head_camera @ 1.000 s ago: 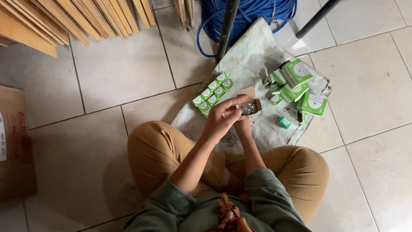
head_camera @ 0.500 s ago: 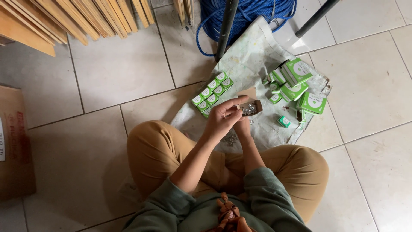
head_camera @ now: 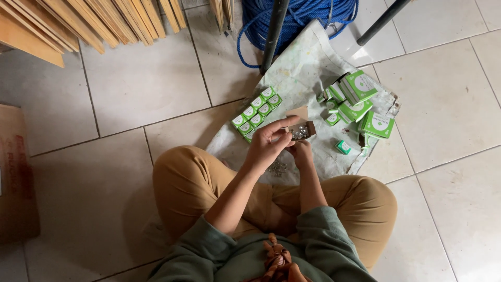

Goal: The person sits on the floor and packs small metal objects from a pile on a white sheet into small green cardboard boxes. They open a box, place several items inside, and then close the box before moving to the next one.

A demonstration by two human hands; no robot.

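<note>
Person sits cross-legged on floor. Right hand (head_camera: 301,152) grips small open box (head_camera: 301,129) of metal bits from below. Left hand (head_camera: 267,145) pinches at its near-left edge, fingers curled. Box is held above sheet (head_camera: 297,78), between green boxes (head_camera: 257,110) left and bigger cartons (head_camera: 365,104) right.

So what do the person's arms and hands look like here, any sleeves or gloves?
Both hands, left hand and right hand, are bare: no gloves, and no rings or watch that I can make out. The green sleeves are pushed up near the elbows, leaving the forearms uncovered.
</note>
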